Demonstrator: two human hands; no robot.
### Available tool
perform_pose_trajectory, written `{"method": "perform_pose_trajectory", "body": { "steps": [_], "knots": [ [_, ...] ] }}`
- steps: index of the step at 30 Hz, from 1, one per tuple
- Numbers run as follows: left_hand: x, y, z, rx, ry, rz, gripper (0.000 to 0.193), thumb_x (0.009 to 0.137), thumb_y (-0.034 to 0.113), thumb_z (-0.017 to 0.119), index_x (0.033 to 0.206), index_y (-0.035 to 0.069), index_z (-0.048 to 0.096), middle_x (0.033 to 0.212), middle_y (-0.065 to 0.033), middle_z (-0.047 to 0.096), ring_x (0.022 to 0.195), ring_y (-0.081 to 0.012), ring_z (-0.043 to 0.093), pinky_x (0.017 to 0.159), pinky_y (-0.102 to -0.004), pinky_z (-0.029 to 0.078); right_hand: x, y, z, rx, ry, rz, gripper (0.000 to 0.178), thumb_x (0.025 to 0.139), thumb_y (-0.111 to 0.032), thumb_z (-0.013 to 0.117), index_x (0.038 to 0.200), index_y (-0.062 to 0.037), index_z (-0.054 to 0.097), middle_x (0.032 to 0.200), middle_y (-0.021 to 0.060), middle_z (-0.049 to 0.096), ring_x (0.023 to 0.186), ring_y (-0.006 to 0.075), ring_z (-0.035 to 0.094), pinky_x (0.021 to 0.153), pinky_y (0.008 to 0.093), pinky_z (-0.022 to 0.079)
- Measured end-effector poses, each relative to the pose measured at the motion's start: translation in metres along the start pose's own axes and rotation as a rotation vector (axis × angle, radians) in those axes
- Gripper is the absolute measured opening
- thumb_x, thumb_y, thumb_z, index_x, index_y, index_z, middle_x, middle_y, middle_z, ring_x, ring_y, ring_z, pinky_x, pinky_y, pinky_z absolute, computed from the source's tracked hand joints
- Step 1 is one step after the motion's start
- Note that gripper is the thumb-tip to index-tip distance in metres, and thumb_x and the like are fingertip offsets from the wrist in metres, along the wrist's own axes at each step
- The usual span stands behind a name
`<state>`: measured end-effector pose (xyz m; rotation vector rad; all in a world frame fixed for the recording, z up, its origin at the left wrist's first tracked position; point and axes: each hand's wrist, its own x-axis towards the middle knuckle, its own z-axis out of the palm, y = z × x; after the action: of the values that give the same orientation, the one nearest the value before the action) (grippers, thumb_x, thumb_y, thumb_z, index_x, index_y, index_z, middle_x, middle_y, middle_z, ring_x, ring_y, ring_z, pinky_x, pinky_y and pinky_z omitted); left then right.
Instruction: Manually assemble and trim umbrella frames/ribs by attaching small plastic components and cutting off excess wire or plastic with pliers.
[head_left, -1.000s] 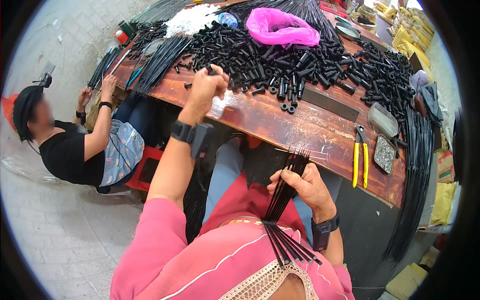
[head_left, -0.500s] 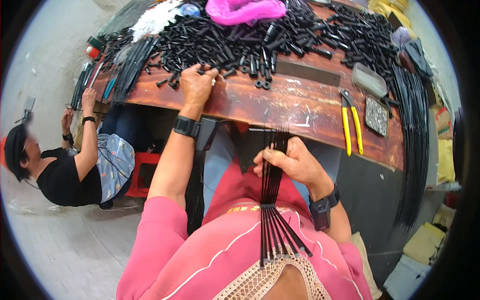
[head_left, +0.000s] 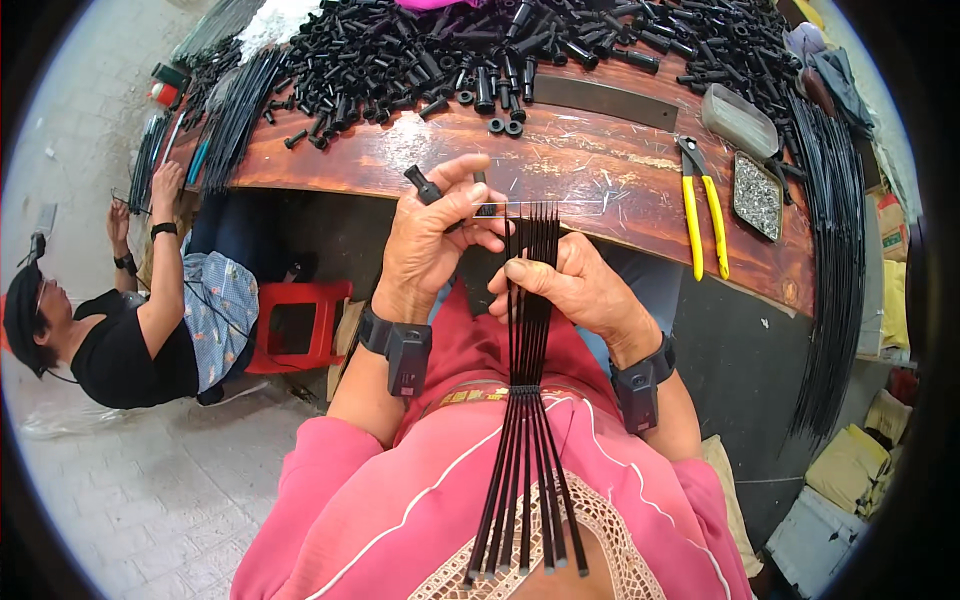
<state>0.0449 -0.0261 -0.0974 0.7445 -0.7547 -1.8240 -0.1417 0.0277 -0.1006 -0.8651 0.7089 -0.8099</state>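
Observation:
My right hand [head_left: 585,290] is closed around a bundle of thin black rods [head_left: 532,325]. The rods gather at a narrow band over my lap, and their thicker grey-tipped ends fan out toward my chest. Beside the thin upper ends, my left hand [head_left: 425,235] holds a black tubular plastic fitting [head_left: 421,184] with a ribbed collar, tucked by the thumb. A second small dark piece [head_left: 484,192] shows at its fingertips, close to the leftmost rod tip. Whether that piece touches the rod I cannot tell.
Black fittings [head_left: 400,65] pile along the back of the wooden table [head_left: 350,175]. Yellow-handled pliers [head_left: 705,215], a tray of small metal bits [head_left: 757,196] and a flat metal bar [head_left: 605,103] lie rightward. More rods [head_left: 830,270] hang at the right edge. A co-worker [head_left: 120,320] sits left.
My left hand has come back from the pile of fittings to the rods' upper ends, bringing a black fitting. My right hand has shifted slightly up with the bundle still held.

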Motion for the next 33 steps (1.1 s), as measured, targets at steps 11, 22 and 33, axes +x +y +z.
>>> {"method": "perform_pose_trajectory", "body": {
  "steps": [11,22,33],
  "knots": [
    [0.006,0.004,0.004,0.026,-0.048,0.020,0.039,0.086,0.004,0.065,0.124,-0.001,0.053,0.095,-0.0179,0.067,0.079,-0.0242,0.069,0.064,-0.0320,0.060,0.005,-0.001,-0.003,-0.053,-0.043,-0.014,0.027,0.092,-0.023,0.062,0.095,0.0039,0.065,0.081,0.0088,0.068,0.072,0.0151,0.067,0.066,0.0282,0.056],
    [0.005,0.003,-0.004,-0.005,-0.124,-0.009,0.039,0.086,0.003,0.065,0.123,-0.001,0.055,0.100,-0.0202,0.066,0.081,-0.0270,0.069,0.071,-0.0359,0.060,0.007,0.001,-0.005,-0.047,-0.041,-0.018,0.026,0.092,-0.022,0.061,0.092,0.0038,0.066,0.079,0.0086,0.068,0.070,0.0148,0.067,0.064,0.0271,0.055],
    [0.004,0.009,-0.006,-0.022,-0.196,-0.030,0.043,0.085,0.001,0.065,0.127,-0.002,0.053,0.102,-0.0193,0.066,0.090,-0.0265,0.068,0.079,-0.0374,0.058,0.008,0.003,-0.006,-0.117,-0.102,-0.003,0.030,0.093,-0.026,0.061,0.094,0.0033,0.067,0.080,0.0081,0.069,0.074,0.0161,0.069,0.069,0.0269,0.056]
  ]
}}
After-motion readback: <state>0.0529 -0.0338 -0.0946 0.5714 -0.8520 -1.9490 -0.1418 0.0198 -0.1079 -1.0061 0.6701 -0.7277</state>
